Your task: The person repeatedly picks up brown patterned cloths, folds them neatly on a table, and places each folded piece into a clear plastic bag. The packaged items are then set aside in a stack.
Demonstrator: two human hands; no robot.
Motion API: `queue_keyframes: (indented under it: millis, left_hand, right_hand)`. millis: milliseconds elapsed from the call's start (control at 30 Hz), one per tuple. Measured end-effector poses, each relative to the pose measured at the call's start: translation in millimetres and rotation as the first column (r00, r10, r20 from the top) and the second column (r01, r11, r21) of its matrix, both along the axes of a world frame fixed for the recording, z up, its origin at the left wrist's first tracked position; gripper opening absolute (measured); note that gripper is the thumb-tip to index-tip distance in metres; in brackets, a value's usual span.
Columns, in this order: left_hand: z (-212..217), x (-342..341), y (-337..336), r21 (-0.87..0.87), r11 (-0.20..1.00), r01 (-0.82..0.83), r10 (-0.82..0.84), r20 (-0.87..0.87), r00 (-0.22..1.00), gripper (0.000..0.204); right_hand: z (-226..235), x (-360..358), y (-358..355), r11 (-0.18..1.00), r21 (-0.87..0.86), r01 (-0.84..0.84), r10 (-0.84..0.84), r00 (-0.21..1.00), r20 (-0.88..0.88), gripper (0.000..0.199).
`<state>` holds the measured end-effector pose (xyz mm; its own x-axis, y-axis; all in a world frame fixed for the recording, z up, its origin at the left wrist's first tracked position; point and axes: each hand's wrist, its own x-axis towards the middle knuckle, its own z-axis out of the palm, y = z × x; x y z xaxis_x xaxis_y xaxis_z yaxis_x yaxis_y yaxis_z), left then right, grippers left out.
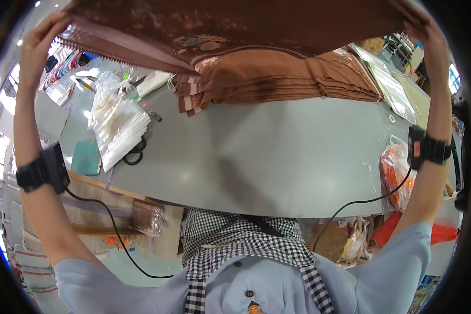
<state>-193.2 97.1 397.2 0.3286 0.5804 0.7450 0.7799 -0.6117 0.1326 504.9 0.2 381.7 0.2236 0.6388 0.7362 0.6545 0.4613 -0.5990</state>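
A wide brown cloth (288,23) with a floral pattern and a fringed or scalloped edge is stretched across the top of the view, raised above the table. At the upper left, my left hand (44,35) is closed on one corner of it. My right hand (428,32) grips the opposite corner at the upper right. Below the raised cloth, on the table's far side, lies a stack of folded brown cloths (293,78) with their layered edges facing me. Part of that stack is hidden by the raised cloth.
On the grey table (277,157), clear plastic bags (121,125), black-handled scissors (135,153) and a teal booklet (86,157) lie at left. A plastic bag with orange contents (396,170) is at right, near flat clear packets (395,94). Open wooden drawers (165,230) sit below left.
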Motion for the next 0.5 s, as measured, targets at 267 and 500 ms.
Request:
queue_keyframes:
  millis: [267,500]
  left_hand:
    - [-109.1,28.1,-144.4,-0.208,0.974,0.092,-0.11,-0.074,0.991,0.012]
    - [-216.0,61.9,-239.8,-0.69,0.721,0.063,0.171,0.266,0.949,0.027]
  right_hand:
    - [-118.4,-3.5,-125.8,0.897,-0.442,-0.016,0.109,0.976,0.187,0.032]
    - [-215.7,-65.7,-224.6,0.726,-0.681,0.09,0.102,0.966,0.237,0.034]
